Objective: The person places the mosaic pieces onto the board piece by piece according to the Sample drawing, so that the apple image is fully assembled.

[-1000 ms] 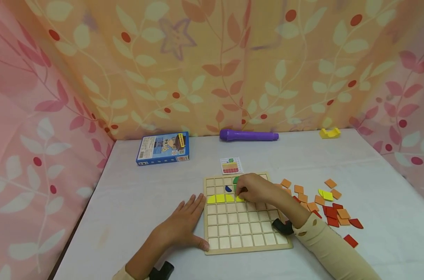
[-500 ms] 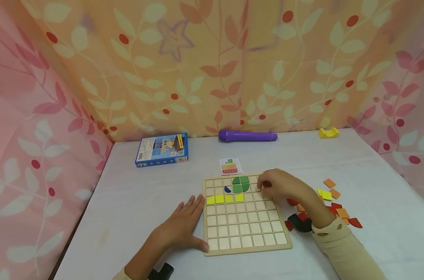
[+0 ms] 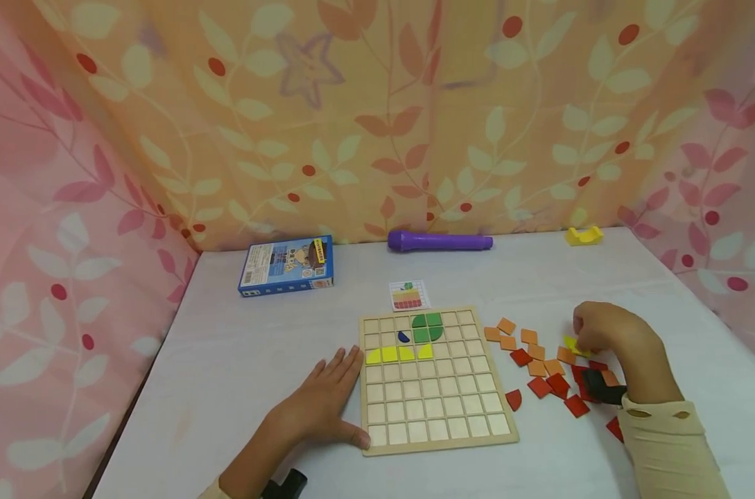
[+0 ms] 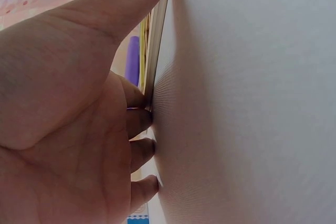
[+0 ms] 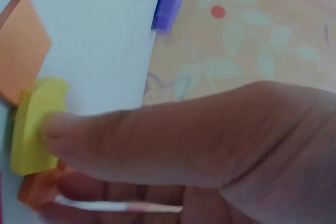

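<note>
My left hand (image 3: 324,398) lies flat with fingers spread, fingertips and thumb touching the left edge of a wooden grid board (image 3: 441,448). In the left wrist view its fingers (image 4: 142,153) rest against the white cloth by that edge. Far to the right, my right hand (image 3: 623,339) is among loose tiles. Its thumb lies on a yellow tile (image 5: 34,129) in the right wrist view, other fingers curled below; the hand pinches it close over the table. On the board sit green tiles (image 3: 421,335), a small blue piece (image 3: 404,337) and a row of yellow pieces (image 3: 389,354).
Orange tiles (image 3: 536,368) and red tiles (image 3: 539,387) lie scattered right of the board. Behind it is a small picture card (image 3: 410,296). Farther back stand a blue box (image 3: 286,266), a purple microphone-shaped object (image 3: 439,241) and a yellow holder (image 3: 584,236). A patterned curtain (image 3: 377,125) closes the back.
My right hand has left the board, where a yellow piece sits in the third row, and moved right to the loose tiles, reaching a yellow one. My left hand stays in place.
</note>
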Tool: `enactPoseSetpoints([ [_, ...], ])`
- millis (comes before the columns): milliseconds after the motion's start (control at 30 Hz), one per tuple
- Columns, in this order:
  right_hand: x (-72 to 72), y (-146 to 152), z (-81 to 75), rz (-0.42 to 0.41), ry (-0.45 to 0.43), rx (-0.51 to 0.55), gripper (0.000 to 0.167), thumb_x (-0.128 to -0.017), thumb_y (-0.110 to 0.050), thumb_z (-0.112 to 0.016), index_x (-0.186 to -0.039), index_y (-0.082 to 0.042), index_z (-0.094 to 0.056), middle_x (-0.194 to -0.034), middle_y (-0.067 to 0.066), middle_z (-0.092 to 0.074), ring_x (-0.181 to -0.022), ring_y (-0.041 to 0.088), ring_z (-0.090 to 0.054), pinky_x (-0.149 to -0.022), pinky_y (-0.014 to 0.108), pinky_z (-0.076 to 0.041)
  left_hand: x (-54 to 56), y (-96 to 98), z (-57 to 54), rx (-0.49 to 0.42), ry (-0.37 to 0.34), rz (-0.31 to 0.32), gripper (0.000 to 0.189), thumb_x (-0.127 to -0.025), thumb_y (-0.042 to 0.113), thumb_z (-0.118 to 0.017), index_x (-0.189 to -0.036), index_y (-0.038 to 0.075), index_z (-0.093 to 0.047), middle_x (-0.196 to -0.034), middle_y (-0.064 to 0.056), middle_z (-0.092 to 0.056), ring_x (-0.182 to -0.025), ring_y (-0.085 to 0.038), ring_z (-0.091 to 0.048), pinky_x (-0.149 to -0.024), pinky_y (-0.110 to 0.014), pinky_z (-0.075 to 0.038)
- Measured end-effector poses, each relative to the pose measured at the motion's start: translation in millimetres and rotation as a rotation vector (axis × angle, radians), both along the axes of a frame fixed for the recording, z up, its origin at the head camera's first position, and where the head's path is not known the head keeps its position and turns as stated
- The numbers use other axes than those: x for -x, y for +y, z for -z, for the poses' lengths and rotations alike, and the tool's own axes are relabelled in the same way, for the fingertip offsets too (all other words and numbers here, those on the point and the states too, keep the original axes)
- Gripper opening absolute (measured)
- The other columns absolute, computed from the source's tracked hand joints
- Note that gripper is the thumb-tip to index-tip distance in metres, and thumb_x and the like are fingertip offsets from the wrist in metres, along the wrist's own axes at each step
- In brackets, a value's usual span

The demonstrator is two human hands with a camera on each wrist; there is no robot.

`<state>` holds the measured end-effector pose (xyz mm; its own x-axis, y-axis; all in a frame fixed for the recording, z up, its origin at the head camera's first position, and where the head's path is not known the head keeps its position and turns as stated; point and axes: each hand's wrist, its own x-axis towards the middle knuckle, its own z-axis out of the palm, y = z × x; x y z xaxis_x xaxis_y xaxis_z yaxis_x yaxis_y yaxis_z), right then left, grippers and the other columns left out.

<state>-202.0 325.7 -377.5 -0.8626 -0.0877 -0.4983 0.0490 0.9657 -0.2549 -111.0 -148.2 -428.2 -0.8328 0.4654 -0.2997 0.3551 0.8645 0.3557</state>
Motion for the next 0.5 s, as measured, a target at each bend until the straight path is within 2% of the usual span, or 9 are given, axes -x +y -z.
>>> enactPoseSetpoints([
  [167, 3.7, 0.6, 6.0, -0.013, -0.014, 0.079, 0.012, -0.077, 0.003, -0.066, -0.088, -0.002, -0.063, -0.077, 0.009, -0.054, -0.070, 0.024, -0.052, -0.062, 0.034, -0.048, -0.7, -2.5, -0.1, -0.007, 0.001, -0.003, 0.138, -0.060, 0.079, -0.075, -0.161, 0.006, -0.015, -0.167, -0.008, -0.011, -0.152, -0.031, -0.005, -0.119, -0.055, -0.012],
  [333, 3.2, -2.1, 4.9, -0.008, -0.047, 0.080, 0.015, -0.081, -0.003, -0.070, -0.091, -0.003, -0.060, -0.077, 0.009, -0.052, -0.070, 0.023, -0.051, -0.063, 0.034, -0.046, -0.2, -1.5, 1.6, 0.003, 0.008, 0.007, 0.139, -0.059, 0.082, -0.072, -0.161, 0.008, -0.015, -0.167, -0.007, -0.010, -0.153, -0.030, -0.005, -0.119, -0.055, -0.012],
  [500, 1.5, -2.9, 3.9, -0.012, -0.044, 0.073, 0.020, -0.078, -0.003, -0.074, -0.092, -0.003, -0.060, -0.080, 0.010, -0.052, -0.072, 0.025, -0.051, -0.064, 0.035, -0.046, 0.0, -0.9, 3.0, 0.013, 0.018, 0.007, 0.139, -0.059, 0.082, -0.072, -0.161, 0.008, -0.015, -0.167, -0.006, -0.010, -0.153, -0.029, -0.005, -0.119, -0.054, -0.012],
])
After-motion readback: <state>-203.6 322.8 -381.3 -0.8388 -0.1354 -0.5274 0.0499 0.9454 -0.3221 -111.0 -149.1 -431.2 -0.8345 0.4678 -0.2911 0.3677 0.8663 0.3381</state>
